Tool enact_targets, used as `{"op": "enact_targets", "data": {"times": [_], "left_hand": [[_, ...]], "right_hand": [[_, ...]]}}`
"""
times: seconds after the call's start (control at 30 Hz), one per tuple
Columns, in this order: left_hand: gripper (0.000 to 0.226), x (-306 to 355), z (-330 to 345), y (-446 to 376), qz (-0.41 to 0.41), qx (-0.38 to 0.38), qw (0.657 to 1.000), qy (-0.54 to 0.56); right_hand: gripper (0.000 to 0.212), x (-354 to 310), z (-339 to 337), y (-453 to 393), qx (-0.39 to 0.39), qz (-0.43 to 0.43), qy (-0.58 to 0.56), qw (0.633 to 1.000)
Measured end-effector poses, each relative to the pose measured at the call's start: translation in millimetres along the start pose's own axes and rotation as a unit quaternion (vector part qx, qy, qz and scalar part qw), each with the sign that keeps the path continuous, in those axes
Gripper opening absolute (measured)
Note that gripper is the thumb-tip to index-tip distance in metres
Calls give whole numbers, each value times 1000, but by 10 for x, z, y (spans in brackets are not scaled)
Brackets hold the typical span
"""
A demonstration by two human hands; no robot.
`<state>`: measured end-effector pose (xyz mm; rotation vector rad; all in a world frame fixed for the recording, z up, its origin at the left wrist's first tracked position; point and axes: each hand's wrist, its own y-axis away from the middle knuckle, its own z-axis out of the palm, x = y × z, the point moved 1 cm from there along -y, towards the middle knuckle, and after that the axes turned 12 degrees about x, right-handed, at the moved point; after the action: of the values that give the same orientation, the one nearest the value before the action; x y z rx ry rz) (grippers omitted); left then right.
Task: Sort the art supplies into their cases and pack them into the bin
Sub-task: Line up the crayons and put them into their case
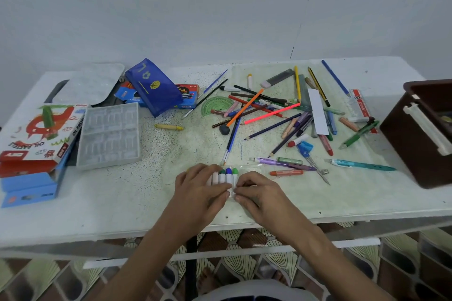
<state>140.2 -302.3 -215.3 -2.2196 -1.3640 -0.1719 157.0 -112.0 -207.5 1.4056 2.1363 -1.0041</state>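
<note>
- Both hands are working near the front edge of the tabletop (122, 203): the left hand (199, 187) and right hand (256, 192) are pinching a clear pouch of markers (228, 177) between curled fingertips.
- The loose pile of pencils and crayons (281, 110) is lying beyond the hands, spreading towards the right.
- The brown bin (415, 134) is sitting at the right edge, overhanging it.
- The grey plastic tray (110, 134), oil pastel box (36, 134) and blue pencil case (154, 85) are crowding the left side.
- Bare tabletop is showing left of the hands.
</note>
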Motion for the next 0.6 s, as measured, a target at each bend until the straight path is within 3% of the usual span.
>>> {"op": "enact_targets", "data": {"times": [0.2,0.37,0.6], "left_hand": [[31,1,29,-74,-72,18,997,10],[24,77,5,-258,-90,-3,995,39],[20,141,43,-806,-85,7,990,115]], "right_hand": [[15,47,-27,-9,3,28,-33,999],[15,87,-245,-47,51,125,-120,983],[12,559,-932,-162,164,186,-35,968]]}}
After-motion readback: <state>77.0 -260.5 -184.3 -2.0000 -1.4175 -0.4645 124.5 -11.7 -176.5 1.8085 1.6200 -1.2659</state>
